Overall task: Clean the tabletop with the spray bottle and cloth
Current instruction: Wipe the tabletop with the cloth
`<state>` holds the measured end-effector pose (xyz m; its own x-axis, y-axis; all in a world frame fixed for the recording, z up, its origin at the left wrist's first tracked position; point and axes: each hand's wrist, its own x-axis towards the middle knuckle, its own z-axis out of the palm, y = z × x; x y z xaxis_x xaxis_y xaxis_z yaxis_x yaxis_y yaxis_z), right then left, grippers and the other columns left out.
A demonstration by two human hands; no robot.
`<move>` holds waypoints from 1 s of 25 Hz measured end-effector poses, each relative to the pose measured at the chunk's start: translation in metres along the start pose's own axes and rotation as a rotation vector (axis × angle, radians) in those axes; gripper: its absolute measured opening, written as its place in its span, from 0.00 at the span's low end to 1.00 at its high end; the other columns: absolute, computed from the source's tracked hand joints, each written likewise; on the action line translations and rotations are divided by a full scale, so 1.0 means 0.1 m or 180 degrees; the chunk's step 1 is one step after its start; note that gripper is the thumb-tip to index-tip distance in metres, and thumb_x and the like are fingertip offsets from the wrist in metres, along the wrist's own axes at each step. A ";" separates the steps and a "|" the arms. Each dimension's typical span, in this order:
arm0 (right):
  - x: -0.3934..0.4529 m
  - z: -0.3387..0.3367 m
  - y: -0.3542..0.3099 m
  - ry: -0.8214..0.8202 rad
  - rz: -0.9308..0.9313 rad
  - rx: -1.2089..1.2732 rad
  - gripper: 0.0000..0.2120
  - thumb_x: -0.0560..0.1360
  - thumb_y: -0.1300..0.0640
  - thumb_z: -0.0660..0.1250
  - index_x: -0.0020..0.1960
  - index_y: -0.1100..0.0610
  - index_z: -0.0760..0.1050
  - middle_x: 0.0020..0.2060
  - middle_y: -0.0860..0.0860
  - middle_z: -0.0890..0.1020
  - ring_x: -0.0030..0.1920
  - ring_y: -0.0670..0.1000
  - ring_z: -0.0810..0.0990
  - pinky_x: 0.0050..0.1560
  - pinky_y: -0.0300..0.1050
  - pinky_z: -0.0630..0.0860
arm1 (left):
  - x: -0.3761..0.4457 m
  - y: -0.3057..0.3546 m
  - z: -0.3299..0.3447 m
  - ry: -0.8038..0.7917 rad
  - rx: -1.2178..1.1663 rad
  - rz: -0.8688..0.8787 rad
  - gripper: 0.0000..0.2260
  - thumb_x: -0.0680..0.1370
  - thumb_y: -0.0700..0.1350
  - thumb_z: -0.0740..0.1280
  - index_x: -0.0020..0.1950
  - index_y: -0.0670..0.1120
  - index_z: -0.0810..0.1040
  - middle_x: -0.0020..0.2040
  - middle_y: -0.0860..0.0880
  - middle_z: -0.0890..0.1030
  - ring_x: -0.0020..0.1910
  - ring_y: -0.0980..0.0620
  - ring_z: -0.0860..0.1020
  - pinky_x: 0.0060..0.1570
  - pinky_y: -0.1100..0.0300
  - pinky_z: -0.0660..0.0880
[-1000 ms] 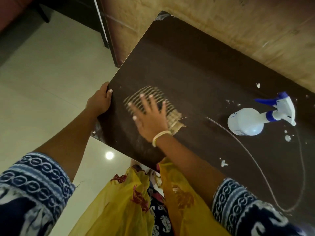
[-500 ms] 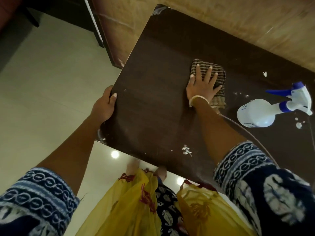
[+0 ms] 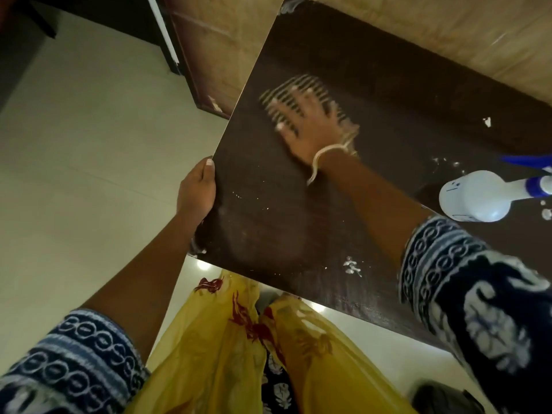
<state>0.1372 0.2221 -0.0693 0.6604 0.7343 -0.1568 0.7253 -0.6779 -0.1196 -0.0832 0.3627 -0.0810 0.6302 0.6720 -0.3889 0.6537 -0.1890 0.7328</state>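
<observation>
A dark brown tabletop (image 3: pixel 388 94) fills the right of the view. My right hand (image 3: pixel 307 127) lies flat, fingers spread, on a striped brown cloth (image 3: pixel 301 85) and presses it to the table near the left edge; both are blurred by motion. My left hand (image 3: pixel 195 192) grips the table's left edge close to the near corner. A white spray bottle (image 3: pixel 475 200) with a blue trigger lies on its side at the right edge of the view, apart from both hands. White specks (image 3: pixel 352 267) dot the surface by the near edge.
A light wooden wall panel (image 3: pixel 448 25) runs along the table's far side. Pale floor tiles (image 3: pixel 74 144) spread to the left. My yellow garment (image 3: pixel 227 354) hangs below the near table edge. More white spots (image 3: pixel 487 121) lie near the bottle.
My right hand slid the cloth from the near left out to the table's middle, then back left toward the left edge. My left hand kept its grip on the edge.
</observation>
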 end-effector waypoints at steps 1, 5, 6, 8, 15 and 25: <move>0.15 -0.08 0.19 0.0000 0.0588 0.0185 0.25 0.81 0.38 0.46 0.77 0.35 0.51 0.80 0.48 0.50 0.79 0.57 0.47 0.72 0.72 0.47 | 0.00 0.01 0.01 0.0012 0.0041 -0.0053 0.21 0.85 0.53 0.48 0.69 0.47 0.74 0.65 0.44 0.78 0.65 0.42 0.74 0.63 0.53 0.68; 0.35 -0.13 0.01 -0.0110 0.1283 0.0328 0.25 0.82 0.40 0.44 0.78 0.39 0.46 0.80 0.51 0.45 0.79 0.60 0.43 0.73 0.72 0.44 | 0.01 0.07 0.03 0.0049 0.0078 -0.0384 0.24 0.85 0.55 0.48 0.66 0.44 0.76 0.64 0.42 0.78 0.65 0.41 0.74 0.64 0.52 0.68; 0.28 -0.08 -0.18 -0.0099 0.0958 0.0186 0.25 0.82 0.40 0.43 0.78 0.39 0.47 0.80 0.51 0.46 0.79 0.60 0.44 0.73 0.72 0.45 | 0.02 0.08 0.02 0.0034 0.0000 -0.0437 0.24 0.85 0.55 0.48 0.65 0.43 0.77 0.63 0.42 0.78 0.64 0.41 0.74 0.62 0.52 0.68; -0.03 0.11 -0.58 -0.0134 -0.0085 -0.0150 0.25 0.82 0.40 0.43 0.78 0.38 0.48 0.80 0.52 0.49 0.79 0.60 0.47 0.73 0.73 0.48 | 0.07 0.06 0.01 -0.0045 -0.0184 -0.0492 0.22 0.85 0.54 0.48 0.58 0.43 0.78 0.57 0.42 0.79 0.60 0.41 0.76 0.55 0.56 0.68; 0.58 -0.06 -0.15 -0.0010 -0.0502 -0.0153 0.24 0.81 0.38 0.46 0.77 0.35 0.53 0.80 0.47 0.53 0.79 0.57 0.50 0.73 0.71 0.48 | 0.08 0.03 0.03 -0.0122 -0.0252 -0.0397 0.23 0.85 0.53 0.49 0.58 0.39 0.77 0.51 0.47 0.77 0.50 0.50 0.75 0.52 0.60 0.68; -0.73 0.24 -0.73 -0.0291 -0.1044 -0.0161 0.24 0.82 0.39 0.43 0.78 0.37 0.49 0.80 0.52 0.50 0.79 0.61 0.47 0.72 0.73 0.49 | 0.10 -0.02 0.02 0.0016 -0.0153 -0.0145 0.21 0.85 0.51 0.50 0.48 0.40 0.77 0.41 0.48 0.76 0.41 0.50 0.73 0.44 0.60 0.65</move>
<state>0.0308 0.2170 -0.0723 0.3718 0.9053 -0.2056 0.9064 -0.4018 -0.1300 -0.0771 0.3684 -0.0876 0.5981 0.6827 -0.4197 0.6607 -0.1237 0.7404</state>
